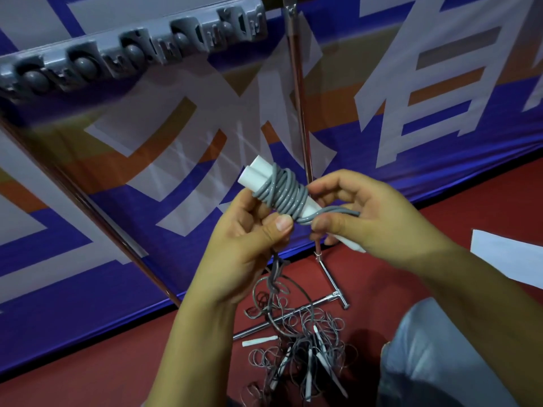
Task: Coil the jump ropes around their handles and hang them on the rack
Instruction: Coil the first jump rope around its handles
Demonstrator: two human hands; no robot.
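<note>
Red floor point(102, 374) under a blue banner point(147, 245) and grey rack point(132, 51). Handles point(258, 174), rope point(286, 195) coiled round them, slant up-left; left hand point(246, 245) grips the coils, right hand point(361, 212) pinches the rope's free strand. Loose ropes point(299, 348) lie tangled below.

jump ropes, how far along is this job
Nothing hangs on the rack yet. In hand: one grey rope is mostly coiled round its white handles; the left hand holds the bundle, the right hand pinches the loose end. Left: a tangled pile of ropes on the floor.
</note>
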